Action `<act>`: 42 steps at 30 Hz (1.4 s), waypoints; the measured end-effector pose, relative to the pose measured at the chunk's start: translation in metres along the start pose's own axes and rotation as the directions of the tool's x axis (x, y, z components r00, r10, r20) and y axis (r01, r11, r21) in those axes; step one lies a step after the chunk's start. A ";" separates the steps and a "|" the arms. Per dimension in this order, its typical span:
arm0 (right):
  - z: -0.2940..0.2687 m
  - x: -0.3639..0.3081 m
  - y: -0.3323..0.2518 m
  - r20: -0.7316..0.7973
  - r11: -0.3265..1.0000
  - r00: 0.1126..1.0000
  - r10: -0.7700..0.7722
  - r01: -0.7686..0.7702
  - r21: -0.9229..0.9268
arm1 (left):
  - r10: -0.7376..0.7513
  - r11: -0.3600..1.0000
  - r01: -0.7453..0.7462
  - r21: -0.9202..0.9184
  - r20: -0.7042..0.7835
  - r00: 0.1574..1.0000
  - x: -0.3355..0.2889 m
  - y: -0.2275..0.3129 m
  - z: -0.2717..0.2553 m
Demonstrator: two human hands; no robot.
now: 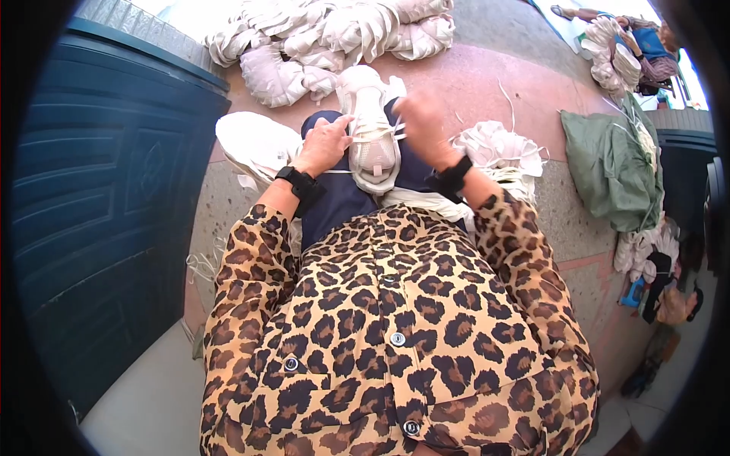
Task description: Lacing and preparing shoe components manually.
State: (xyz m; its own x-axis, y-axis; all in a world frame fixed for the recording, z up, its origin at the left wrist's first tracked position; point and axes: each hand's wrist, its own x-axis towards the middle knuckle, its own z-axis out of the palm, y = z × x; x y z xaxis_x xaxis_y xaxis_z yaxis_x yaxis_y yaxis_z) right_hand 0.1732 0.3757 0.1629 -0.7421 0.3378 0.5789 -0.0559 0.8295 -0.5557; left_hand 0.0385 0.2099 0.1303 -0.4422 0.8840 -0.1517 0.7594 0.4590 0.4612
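Observation:
A white and pale pink sneaker (374,156) rests between my thighs, with white shoelace (372,137) crossing its front. At its left side my left hand (327,146) is closed, its fingertips pinching the lace by the eyelets. My right hand (424,128) is on the other side, slightly raised and blurred, with its fingers curled round a lace end close to the shoe. Both wrists wear black bands. Beside my left leg lies a white shoe-shaped piece (258,144). A bundle of loose white laces (503,152) sits to the right of my right leg.
Ahead is a large heap of pale shoe uppers (327,38). A green sack (612,167) stands at the right, and more pale uppers (646,247) lie below it. Blue panelled doors (114,182) flank my left. Another person (646,53) sits at the far right with shoes.

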 end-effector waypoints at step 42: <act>0.074 -0.052 -0.019 0.425 0.944 0.847 0.319 -0.243 -0.223 | -0.053 0.995 0.071 0.074 -0.225 0.973 -0.008 0.008 0.024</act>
State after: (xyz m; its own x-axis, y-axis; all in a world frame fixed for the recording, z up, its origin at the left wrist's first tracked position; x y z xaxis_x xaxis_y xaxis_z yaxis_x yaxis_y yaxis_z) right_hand 0.1632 0.3094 0.0998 -0.9306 0.3613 0.0593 0.2767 0.8001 -0.5323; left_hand 0.0598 0.2085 0.1140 -0.5781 0.8156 0.0247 0.7589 0.5263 0.3836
